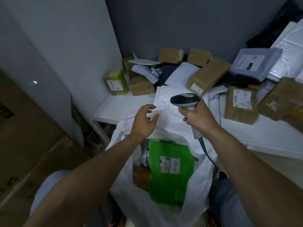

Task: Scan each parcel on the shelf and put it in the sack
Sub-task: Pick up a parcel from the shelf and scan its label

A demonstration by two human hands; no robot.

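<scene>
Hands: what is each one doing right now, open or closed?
Left hand: open, by the white parcel.
Right hand: closed, holding the scanner.

Left forearm point(91, 169): bare, entering from the lower left corner and reaching up and to the right, wrist roughly straight.
Left grip point(145, 120): back of the hand to the camera, fingers loosely spread and half-extended, thumb point(155, 117) held apart from them; nothing enclosed.
Right forearm point(246, 153): bare, entering from the lower right and angled up and to the left.
Right grip point(199, 117): fingers curled round the handle of a scanner point(184, 99), knuckles facing left.
Both grips: near each other, not touching, at about the same height.
</scene>
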